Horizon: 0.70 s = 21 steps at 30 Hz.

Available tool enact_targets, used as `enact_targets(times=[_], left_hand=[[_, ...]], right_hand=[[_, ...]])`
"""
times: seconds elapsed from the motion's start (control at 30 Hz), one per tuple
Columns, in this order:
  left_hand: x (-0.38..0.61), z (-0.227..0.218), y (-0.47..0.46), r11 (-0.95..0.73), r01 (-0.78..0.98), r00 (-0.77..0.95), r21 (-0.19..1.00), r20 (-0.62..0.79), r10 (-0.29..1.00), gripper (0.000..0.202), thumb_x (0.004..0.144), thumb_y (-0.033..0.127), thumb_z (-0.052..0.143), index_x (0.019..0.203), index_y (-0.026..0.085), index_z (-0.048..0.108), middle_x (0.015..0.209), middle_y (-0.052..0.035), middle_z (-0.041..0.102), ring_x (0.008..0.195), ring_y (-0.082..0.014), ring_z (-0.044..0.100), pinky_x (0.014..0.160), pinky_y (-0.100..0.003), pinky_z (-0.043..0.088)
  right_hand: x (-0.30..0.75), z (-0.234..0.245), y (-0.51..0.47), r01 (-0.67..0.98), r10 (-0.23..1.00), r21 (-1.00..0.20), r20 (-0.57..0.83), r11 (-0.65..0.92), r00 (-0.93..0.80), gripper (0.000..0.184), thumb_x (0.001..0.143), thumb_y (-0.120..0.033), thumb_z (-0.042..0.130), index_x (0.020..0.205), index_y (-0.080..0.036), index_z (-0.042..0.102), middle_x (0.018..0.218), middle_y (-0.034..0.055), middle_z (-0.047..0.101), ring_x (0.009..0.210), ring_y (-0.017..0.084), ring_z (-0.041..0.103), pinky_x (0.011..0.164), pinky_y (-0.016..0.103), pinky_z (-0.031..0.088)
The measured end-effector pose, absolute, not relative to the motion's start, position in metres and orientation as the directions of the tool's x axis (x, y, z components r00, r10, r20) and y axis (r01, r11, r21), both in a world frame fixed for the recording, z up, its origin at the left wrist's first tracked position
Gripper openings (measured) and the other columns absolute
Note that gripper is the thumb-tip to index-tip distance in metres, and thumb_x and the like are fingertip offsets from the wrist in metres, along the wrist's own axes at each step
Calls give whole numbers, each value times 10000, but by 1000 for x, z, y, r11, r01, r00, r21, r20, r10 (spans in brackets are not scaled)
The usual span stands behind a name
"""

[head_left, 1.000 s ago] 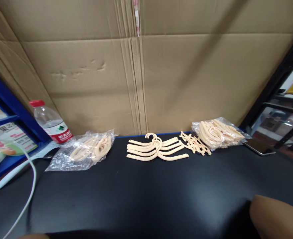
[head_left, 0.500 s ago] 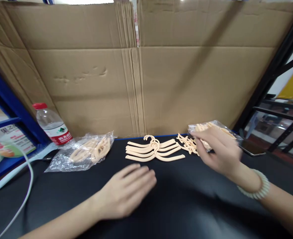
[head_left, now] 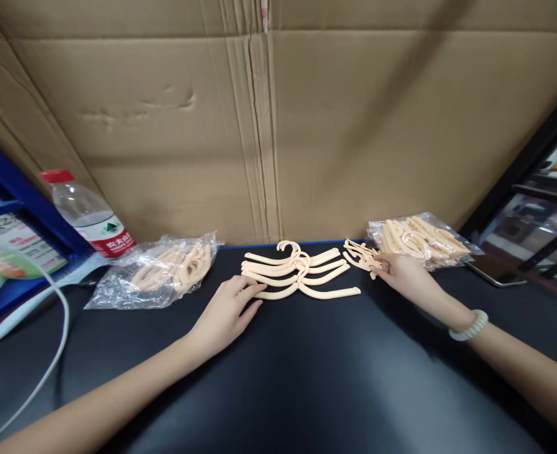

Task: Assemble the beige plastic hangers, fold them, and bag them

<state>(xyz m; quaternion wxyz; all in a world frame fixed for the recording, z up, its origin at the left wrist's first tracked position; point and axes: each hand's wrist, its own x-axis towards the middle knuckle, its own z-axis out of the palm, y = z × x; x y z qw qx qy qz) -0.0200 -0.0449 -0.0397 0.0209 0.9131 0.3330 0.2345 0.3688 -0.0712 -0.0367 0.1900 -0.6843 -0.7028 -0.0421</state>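
Several cream plastic folding hangers [head_left: 325, 294] lie in an overlapping row on the black table, hooks toward the back. My left hand [head_left: 226, 309] is at the left end of the nearest hanger, fingers over it and thumb on the near side; that tip is hidden. To the right, my right hand [head_left: 404, 274] has its fingertips closed at the edge of a small heap of thin cream plastic pieces [head_left: 359, 253]. It seems to pinch one piece, mostly covered by the fingers.
A clear bag of cream parts [head_left: 164, 277] lies at left, beside a red-capped water bottle [head_left: 93, 221]. Another bag of parts [head_left: 429, 236] lies behind my right hand, near a phone [head_left: 496, 272]. A white cable [head_left: 53, 359] crosses the left side. Cardboard [head_left: 330, 126] stands behind.
My left hand has reached forward to the nearest hanger, which has shifted slightly right. My right hand has come down from above the bag to the small pieces. The view has tilted downward.
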Motion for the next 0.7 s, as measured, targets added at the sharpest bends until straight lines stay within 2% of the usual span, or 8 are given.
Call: enact_targets(times=[0.1,0.17,0.23,0.3,0.37,0.47,0.57,0.7], left_hand=[[-20,-41,-44,-783,575,670,237,413,617,194,951,189,471,1061,193,631,1007,-74,598,952,-223,566,866,-394,474],[-20,-42,-44,-786,557,666,268,421,616,176,955,186,461,1015,186,626,981,-67,585,925,-209,570,849,-367,481],[-20,-41,-45,-781,546,653,304,429,624,154,955,184,455,983,181,606,964,-60,570,894,-191,577,823,-335,489],[-19,-40,-47,-776,537,644,333,433,631,136,955,184,444,959,182,579,944,-51,561,860,-177,584,788,-308,495],[-19,-38,-48,-776,526,644,348,433,631,129,959,190,428,949,189,556,933,-46,561,840,-170,588,766,-297,499],[-20,-38,-49,-773,514,633,372,444,635,118,969,201,404,978,195,522,966,-56,577,871,-174,600,789,-312,507],[-21,-41,-50,-753,525,595,397,461,658,79,971,200,397,990,204,474,986,-59,606,899,-181,624,790,-321,517],[-22,-43,-49,-730,563,543,387,493,680,43,947,196,407,939,214,446,852,-26,612,726,-168,638,645,-283,519]], right_hand=[[372,-31,-72,972,941,-220,337,80,-1,133,829,-229,504,749,-177,597,661,62,646,599,224,614,569,308,421],[371,-27,-75,951,928,-294,373,99,19,152,822,-286,519,727,-187,583,700,75,657,624,236,630,588,328,449],[365,-22,-78,850,925,-511,370,130,81,199,816,-384,548,759,-194,566,682,63,652,581,226,634,570,338,483],[356,-20,-81,634,945,-758,299,153,130,299,791,-493,603,785,-201,542,670,45,647,570,213,652,565,336,526],[346,-19,-84,424,969,-893,219,152,115,386,740,-553,678,772,-200,526,713,39,648,647,214,683,595,327,563],[332,-23,-87,251,967,-951,218,182,128,415,702,-541,747,742,-192,526,760,32,635,729,200,685,605,290,578],[323,-29,-88,168,941,-953,282,253,187,372,734,-505,745,766,-193,546,735,23,626,721,182,667,581,266,572],[316,-35,-90,74,942,-962,274,264,196,301,745,-438,764,834,-189,620,789,35,648,760,185,665,611,274,576]])
